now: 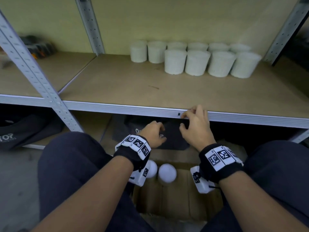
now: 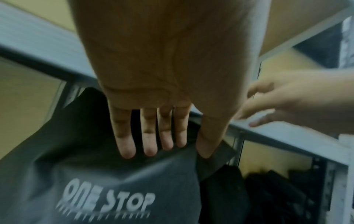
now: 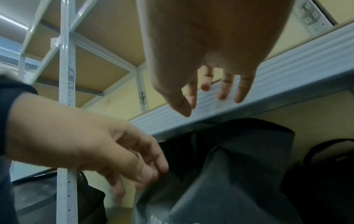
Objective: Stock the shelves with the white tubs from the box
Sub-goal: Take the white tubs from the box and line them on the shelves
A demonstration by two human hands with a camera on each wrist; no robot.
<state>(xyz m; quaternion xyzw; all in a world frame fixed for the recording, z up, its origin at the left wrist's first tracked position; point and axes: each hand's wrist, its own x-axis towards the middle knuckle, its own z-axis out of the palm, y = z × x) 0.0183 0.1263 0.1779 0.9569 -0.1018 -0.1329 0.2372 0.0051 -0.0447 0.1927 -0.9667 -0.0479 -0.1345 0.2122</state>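
White tubs [image 1: 192, 59] stand upright in two rows at the far right of the wooden shelf [image 1: 127, 84], six behind and four in front, sides touching. We see two more white tubs [image 1: 167, 172] down in the cardboard box [image 1: 175, 198] between our knees, the left one partly hidden by our wristband. Our left hand [image 1: 154, 133] hangs empty below the shelf's metal front edge [image 1: 103, 106], fingers [image 2: 126, 145] loosely spread in front of a dark bag [image 2: 107, 189] printed ONE STOP. Our right hand [image 1: 195, 124] is also empty, fingers relaxed and slightly curled, its tips at the metal edge; we cannot tell whether they touch it. Blurred dark items [image 1: 36, 46] sit far left on the shelf.
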